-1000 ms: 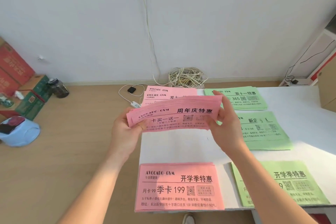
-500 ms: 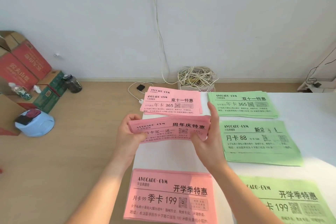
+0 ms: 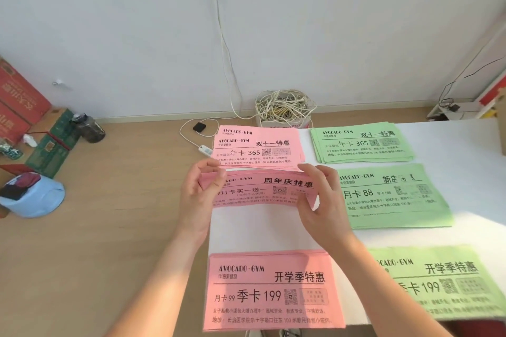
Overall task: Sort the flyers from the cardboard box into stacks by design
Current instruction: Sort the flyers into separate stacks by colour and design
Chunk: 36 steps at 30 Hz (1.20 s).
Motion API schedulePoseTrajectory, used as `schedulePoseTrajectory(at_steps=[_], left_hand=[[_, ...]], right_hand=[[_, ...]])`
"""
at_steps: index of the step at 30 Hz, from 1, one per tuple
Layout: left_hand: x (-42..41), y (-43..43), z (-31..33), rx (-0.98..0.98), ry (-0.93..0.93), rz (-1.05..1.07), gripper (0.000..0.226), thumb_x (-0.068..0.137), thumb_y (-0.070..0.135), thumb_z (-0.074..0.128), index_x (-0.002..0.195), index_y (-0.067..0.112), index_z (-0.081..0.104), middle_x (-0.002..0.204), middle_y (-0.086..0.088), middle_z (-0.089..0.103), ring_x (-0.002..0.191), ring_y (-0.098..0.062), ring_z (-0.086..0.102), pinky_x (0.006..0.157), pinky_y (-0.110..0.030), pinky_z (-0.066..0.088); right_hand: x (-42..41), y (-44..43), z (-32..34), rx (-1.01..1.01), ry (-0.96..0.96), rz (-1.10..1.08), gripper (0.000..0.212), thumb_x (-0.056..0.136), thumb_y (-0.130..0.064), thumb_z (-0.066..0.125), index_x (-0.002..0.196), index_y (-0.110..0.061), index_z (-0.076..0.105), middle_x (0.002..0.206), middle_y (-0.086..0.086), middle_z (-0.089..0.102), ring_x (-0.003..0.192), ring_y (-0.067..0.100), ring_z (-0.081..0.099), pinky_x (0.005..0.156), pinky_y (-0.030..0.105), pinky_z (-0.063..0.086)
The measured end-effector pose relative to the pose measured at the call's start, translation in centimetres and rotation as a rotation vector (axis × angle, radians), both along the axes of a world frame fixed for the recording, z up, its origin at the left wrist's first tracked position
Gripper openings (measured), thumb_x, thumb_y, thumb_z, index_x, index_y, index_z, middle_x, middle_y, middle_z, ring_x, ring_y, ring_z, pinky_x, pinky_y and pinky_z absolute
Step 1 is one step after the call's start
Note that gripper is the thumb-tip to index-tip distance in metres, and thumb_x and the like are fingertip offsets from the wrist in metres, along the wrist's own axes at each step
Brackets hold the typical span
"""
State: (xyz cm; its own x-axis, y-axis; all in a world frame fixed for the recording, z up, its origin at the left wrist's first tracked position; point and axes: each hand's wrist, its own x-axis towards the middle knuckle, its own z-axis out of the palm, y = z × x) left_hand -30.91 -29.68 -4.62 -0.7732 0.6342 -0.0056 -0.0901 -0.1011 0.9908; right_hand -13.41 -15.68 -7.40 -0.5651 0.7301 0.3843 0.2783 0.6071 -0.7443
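Note:
A bundle of pink flyers (image 3: 262,190) hangs just above the white table (image 3: 262,230), between two pink stacks. My left hand (image 3: 198,194) grips its left end and my right hand (image 3: 319,200) grips its right end. A pink stack (image 3: 257,149) lies at the far side and another pink stack (image 3: 269,290) at the near edge. To the right lie three green stacks: far (image 3: 361,142), middle (image 3: 391,197) and near (image 3: 443,282).
Red cardboard boxes (image 3: 19,107) stand at the far left on the wooden floor, with a dark jar (image 3: 90,127) and a blue basin (image 3: 32,195) near them. A coil of white cable (image 3: 284,108) sits by the wall behind the table.
Both hands have lowered the pink bundle toward the table, into the gap between the two pink stacks. The bundle now lies flatter.

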Motion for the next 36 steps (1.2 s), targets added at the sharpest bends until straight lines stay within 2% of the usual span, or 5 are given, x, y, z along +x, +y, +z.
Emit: schedulePoseTrajectory(at_steps=[6,10,19,28,36], left_hand=[[-0.3,0.5,0.1,-0.015,0.045,0.083,0.006,0.085,0.022,0.066,0.085,0.017,0.066,0.079,-0.002,0.063,0.076,-0.014,0.054,0.074,-0.033,0.044],[-0.6,0.3,-0.2,-0.05,0.076,0.04,0.017,0.082,0.021,0.057,0.099,0.021,0.06,0.098,-0.011,0.063,0.09,-0.019,0.058,0.082,-0.039,0.047],[-0.9,-0.3,-1.2,-0.125,0.166,-0.099,0.031,0.069,0.009,0.068,0.084,0.029,0.05,0.098,-0.013,0.06,0.094,-0.034,0.057,0.084,-0.057,0.046],[-0.6,0.6,-0.8,-0.067,0.064,-0.012,0.052,0.06,-0.028,0.038,0.08,0.018,0.052,0.061,0.009,0.038,0.059,-0.009,0.033,0.055,-0.024,0.028],[-0.6,0.1,-1.9,-0.138,0.016,-0.102,0.042,0.076,-0.024,0.052,0.084,0.017,0.055,0.088,0.002,0.07,0.088,-0.013,0.064,0.076,-0.029,0.051]], right_hand=[[-0.2,-0.2,0.1,0.094,-0.059,0.013,0.058,0.078,-0.002,0.053,0.13,-0.027,0.055,0.121,0.004,0.043,0.107,0.014,0.047,0.095,0.021,0.04],[-0.2,-0.5,0.6,0.082,-0.035,-0.013,0.061,0.077,0.008,0.052,0.133,-0.017,0.053,0.116,0.004,0.044,0.102,-0.011,0.04,0.092,0.002,0.03],[-0.5,-1.2,0.7,-0.127,0.013,-0.103,0.037,0.079,0.01,0.057,0.098,-0.021,0.063,0.108,0.0,0.043,0.104,-0.013,0.04,0.086,-0.001,0.03],[-0.7,-1.7,1.2,-0.193,0.174,-0.101,0.036,0.084,0.001,0.054,0.101,-0.031,0.055,0.099,0.0,0.062,0.095,-0.003,0.054,0.08,0.008,0.039],[-0.4,-0.9,-0.3,-0.12,-0.009,-0.06,0.044,0.085,0.009,0.051,0.116,-0.021,0.058,0.106,0.001,0.056,0.096,0.004,0.051,0.081,0.011,0.037]])
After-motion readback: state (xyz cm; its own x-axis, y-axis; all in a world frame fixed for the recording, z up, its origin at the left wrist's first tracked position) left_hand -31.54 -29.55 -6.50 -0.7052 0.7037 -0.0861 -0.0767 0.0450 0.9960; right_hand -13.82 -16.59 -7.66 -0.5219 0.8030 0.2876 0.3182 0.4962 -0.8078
